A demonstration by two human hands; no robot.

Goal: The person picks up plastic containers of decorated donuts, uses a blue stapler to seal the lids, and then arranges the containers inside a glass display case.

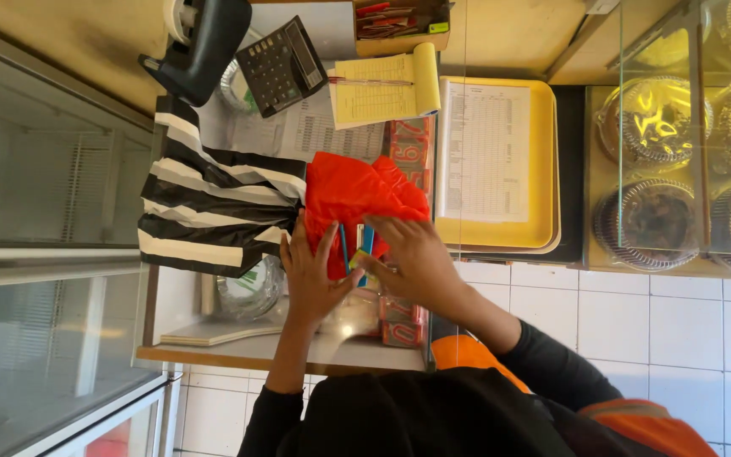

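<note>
Both hands (365, 271) at red bag (353, 193) (open).

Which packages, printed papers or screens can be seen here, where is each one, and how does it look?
Red bag: centre, crumpled, both hands on it.
Striped bag: left, black and white.
Calculator: top, dark, tilted.
Notepad: beside it, yellow.
Printed sheet: white, lying in the yellow tray.
</note>
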